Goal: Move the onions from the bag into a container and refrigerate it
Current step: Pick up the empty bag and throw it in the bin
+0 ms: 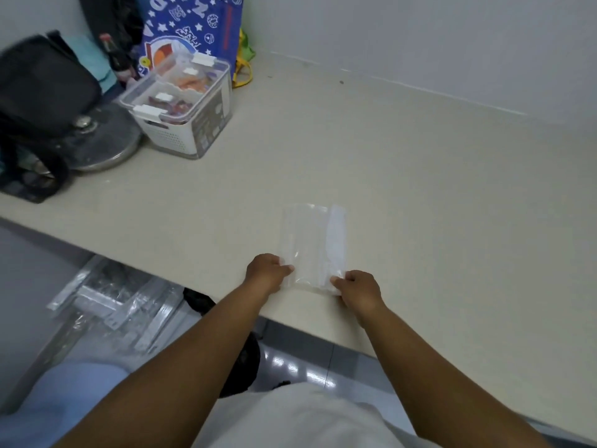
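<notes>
A flat, clear plastic bag [313, 244] lies on the beige counter [420, 189] near its front edge, and it looks empty. My left hand [266, 271] pinches the bag's near left corner. My right hand [357, 286] pinches its near right corner. A white lidded container [184, 111] with a clear lid and white clips stands at the back left of the counter, with orange and dark food inside. No onions are visible.
A blue printed bag [193, 27] leans against the wall behind the container. A dark bottle [118, 58], a black bag [42, 82] and a round metal lid [100, 140] crowd the far left. Wrapped metal parts [113, 305] lie on the floor below.
</notes>
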